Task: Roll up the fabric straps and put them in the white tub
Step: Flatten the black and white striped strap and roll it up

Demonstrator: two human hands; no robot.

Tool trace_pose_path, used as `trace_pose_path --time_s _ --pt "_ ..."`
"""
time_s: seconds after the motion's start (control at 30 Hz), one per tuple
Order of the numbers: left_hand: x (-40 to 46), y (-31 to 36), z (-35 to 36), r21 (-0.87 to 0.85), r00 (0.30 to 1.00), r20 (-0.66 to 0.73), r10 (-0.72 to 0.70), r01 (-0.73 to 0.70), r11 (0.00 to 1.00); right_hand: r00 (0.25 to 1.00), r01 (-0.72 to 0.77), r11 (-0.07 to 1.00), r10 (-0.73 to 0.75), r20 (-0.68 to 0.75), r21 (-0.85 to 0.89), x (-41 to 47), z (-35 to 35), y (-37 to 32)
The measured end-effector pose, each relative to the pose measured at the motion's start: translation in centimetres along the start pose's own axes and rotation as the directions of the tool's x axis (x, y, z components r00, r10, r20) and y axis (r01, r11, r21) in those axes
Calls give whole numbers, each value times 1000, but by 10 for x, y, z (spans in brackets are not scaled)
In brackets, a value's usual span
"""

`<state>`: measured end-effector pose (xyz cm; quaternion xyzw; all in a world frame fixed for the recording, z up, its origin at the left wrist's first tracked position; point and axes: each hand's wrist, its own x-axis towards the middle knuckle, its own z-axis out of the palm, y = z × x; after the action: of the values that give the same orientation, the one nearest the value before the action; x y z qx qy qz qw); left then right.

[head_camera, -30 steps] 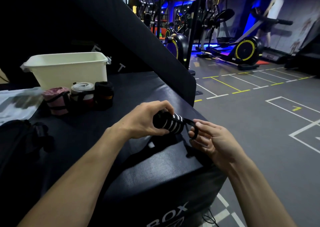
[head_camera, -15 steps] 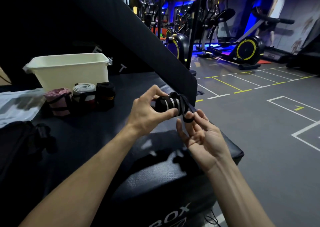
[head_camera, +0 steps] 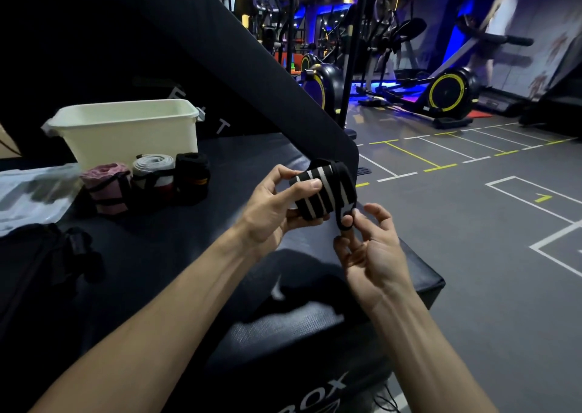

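Observation:
My left hand (head_camera: 277,204) grips a rolled black strap with white stripes (head_camera: 327,192), thumb across its front, above the black padded box. A thin black loop (head_camera: 345,220) hangs off the roll's right end. My right hand (head_camera: 368,242) has a fingertip hooked through that loop, the other fingers loosely spread. The white tub (head_camera: 126,129) stands at the back left. Three rolled straps stand in front of it: a pink one (head_camera: 105,189), a grey-and-red one (head_camera: 152,176) and a black one (head_camera: 192,176).
The black padded box (head_camera: 189,255) carries everything; its right edge drops to the gym floor. A clear plastic bag (head_camera: 31,192) lies at the left, dark fabric (head_camera: 47,255) near it. A slanted black pad rises behind. Exercise machines and a person stand far off.
Both hands lifted the striped roll up and away from me. The left hand turned it so the stripes face me; the right hand shifted to the loop at its end.

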<state>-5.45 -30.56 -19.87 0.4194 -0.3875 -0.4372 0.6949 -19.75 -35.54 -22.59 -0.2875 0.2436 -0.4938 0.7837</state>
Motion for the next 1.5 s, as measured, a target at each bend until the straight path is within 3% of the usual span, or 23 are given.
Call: trace_pose_path --time_s 0.17,0.3,0.5,0.6,0.67,0.77,0.87,0.97,1.13,1.2,1.3,1.37,1.5 --pt "-4 2 5 -37 978 196 -70 79 996 1000 -10 996 11 20 -88 10 -12 1" --pt "-8 6 1 28 928 349 -132 131 991 997 22 989 -11 78 -146 16 -15 0" --pt "-4 6 -10 78 883 424 -199 184 980 977 -65 998 64 204 -5 18 -20 -28" --pt "-5 5 -13 94 851 485 -201 177 980 941 -110 993 117 319 -42 15 -17 -38" --pt "-6 4 -11 108 820 531 -212 183 977 951 -130 972 178 253 -196 18 -16 -33" --pt "-7 5 -13 91 789 572 -225 211 973 964 -116 970 162 211 -213 34 -33 -13" --pt "-7 5 -17 116 788 568 -239 210 971 956 -122 960 182 230 -253 20 -22 -14" --pt "-4 4 -19 138 837 505 -210 162 977 954 -56 919 164 249 -391 17 -25 -15" --pt "0 6 -23 302 939 335 -83 -24 953 979 174 893 -111 172 -416 14 -28 -25" --pt "0 5 -23 399 951 306 -36 -94 912 933 337 808 -215 290 -483 10 -28 -32" --pt "1 3 -24 477 955 296 14 -161 864 838 543 530 -286 465 -652 7 -33 -36" --pt "3 1 -24 532 954 299 38 -199 823 802 597 397 -326 500 -697 6 -37 -35" --pt "3 -1 -25 619 947 314 62 -254 743 753 643 253 -381 537 -723 4 -38 -33"
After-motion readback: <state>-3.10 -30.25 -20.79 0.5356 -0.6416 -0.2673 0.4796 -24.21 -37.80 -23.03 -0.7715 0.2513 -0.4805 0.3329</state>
